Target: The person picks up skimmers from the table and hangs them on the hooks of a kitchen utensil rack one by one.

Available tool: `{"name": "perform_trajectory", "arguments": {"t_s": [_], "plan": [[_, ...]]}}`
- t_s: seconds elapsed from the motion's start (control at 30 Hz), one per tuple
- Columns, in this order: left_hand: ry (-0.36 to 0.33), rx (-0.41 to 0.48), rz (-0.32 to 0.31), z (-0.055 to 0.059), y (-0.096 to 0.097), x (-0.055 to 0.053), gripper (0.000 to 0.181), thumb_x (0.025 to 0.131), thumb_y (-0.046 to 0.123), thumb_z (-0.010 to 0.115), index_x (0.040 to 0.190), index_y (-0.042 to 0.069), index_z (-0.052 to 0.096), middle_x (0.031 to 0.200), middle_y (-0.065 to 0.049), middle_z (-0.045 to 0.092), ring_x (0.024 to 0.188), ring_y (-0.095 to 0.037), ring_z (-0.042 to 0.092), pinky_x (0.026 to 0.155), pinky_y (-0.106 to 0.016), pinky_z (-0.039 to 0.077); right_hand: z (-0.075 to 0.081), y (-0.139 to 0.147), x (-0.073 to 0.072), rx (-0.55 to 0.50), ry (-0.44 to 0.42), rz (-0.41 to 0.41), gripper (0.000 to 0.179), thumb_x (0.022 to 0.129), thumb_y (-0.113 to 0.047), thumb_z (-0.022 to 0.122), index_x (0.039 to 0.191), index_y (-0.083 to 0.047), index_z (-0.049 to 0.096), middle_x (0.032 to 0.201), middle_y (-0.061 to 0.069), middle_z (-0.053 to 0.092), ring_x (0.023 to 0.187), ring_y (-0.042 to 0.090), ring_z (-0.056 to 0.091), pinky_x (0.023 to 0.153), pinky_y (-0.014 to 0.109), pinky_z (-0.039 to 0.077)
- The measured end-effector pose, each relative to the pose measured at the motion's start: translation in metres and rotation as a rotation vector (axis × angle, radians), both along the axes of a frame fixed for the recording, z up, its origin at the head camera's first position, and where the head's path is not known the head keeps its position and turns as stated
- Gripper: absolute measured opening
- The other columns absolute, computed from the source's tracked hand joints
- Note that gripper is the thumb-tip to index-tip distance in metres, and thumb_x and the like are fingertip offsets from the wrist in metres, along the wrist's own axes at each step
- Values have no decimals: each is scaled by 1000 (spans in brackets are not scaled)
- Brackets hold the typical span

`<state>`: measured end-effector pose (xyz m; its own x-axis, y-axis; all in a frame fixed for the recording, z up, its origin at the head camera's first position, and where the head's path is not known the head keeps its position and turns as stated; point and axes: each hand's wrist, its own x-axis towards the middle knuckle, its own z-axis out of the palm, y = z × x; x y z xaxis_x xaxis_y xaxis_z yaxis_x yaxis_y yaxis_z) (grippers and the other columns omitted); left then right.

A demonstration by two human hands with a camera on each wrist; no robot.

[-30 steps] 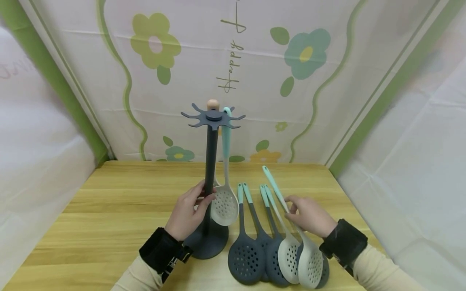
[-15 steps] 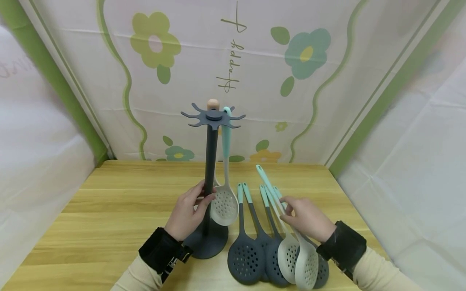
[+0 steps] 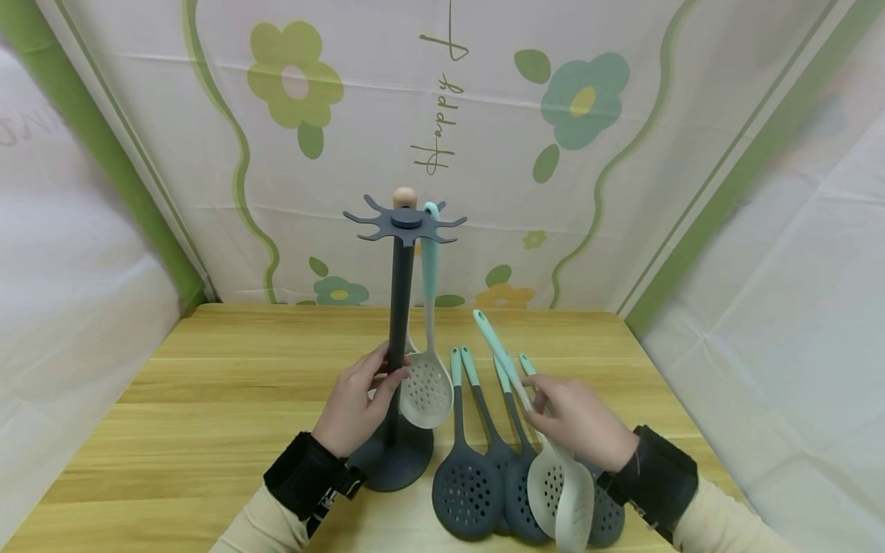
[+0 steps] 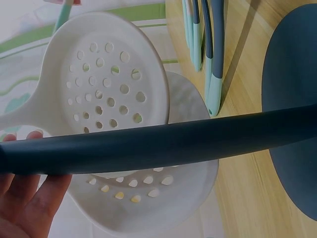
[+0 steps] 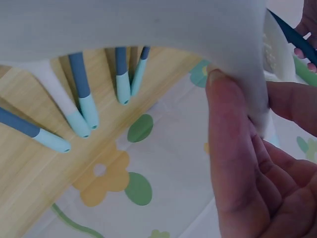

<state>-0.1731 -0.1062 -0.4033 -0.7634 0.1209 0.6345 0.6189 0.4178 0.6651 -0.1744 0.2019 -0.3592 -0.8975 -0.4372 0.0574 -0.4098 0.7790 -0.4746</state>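
Observation:
My left hand (image 3: 356, 403) grips the black pole (image 3: 401, 307) of an upright utensil stand. A ring of hooks (image 3: 406, 221) tops it, below a wooden knob. White skimmers hang there: one skimmer (image 4: 148, 54) overlaps another skimmer (image 4: 190, 196) in the left wrist view. Thumb and fingers of my right hand (image 3: 581, 422) pinch a white skimmer (image 3: 575, 511) by its shaft, just below the mint handle. That skimmer is tilted, its handle (image 3: 492, 334) pointing up toward the stand, its head over the other utensils. Close in the right wrist view, its white surface (image 5: 148, 25) fills the top.
Several skimmers lie on the wooden table (image 3: 242, 369), handles pointing away: a dark skimmer (image 3: 468, 503) nearest the stand, a white skimmer (image 3: 545, 484) in the middle, a dark skimmer (image 3: 608, 518) at the right. A flowered cloth (image 3: 387, 100) stands behind the table.
My right hand has moved left with the white skimmer, whose handle leans further toward the stand. The dark skimmer at the right shows more. My left hand keeps its grip on the pole.

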Motion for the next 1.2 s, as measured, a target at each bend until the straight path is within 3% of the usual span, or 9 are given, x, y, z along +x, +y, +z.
{"name": "perform_trajectory", "arguments": {"t_s": [0.13, 0.53, 1.2], "plan": [[0, 2, 3, 0, 0, 0, 33, 94, 3, 64, 125, -4, 66, 106, -10, 74, 95, -23, 72, 77, -37, 63, 3, -3, 4, -19, -15, 8, 46, 90, -12, 70, 132, 4, 61, 80, -6, 61, 43, 4, 39, 37, 21, 36], [3, 7, -2, -1, 0, 0, 34, 94, 4, 64, 126, -4, 65, 107, -10, 74, 95, -23, 72, 76, -36, 63, 8, -8, 9, -34, 81, 54, 43, 92, -15, 68, 130, 1, 61, 83, -6, 63, 51, 1, 44, 43, 24, 38], [4, 4, -4, -1, 0, 0, 34, 93, 3, 64, 126, -7, 65, 107, -10, 73, 95, -23, 72, 77, -36, 63, 18, -16, 12, -114, 98, 76, 37, 91, -12, 68, 125, 0, 60, 83, -5, 64, 55, 0, 52, 45, 25, 46]]}}
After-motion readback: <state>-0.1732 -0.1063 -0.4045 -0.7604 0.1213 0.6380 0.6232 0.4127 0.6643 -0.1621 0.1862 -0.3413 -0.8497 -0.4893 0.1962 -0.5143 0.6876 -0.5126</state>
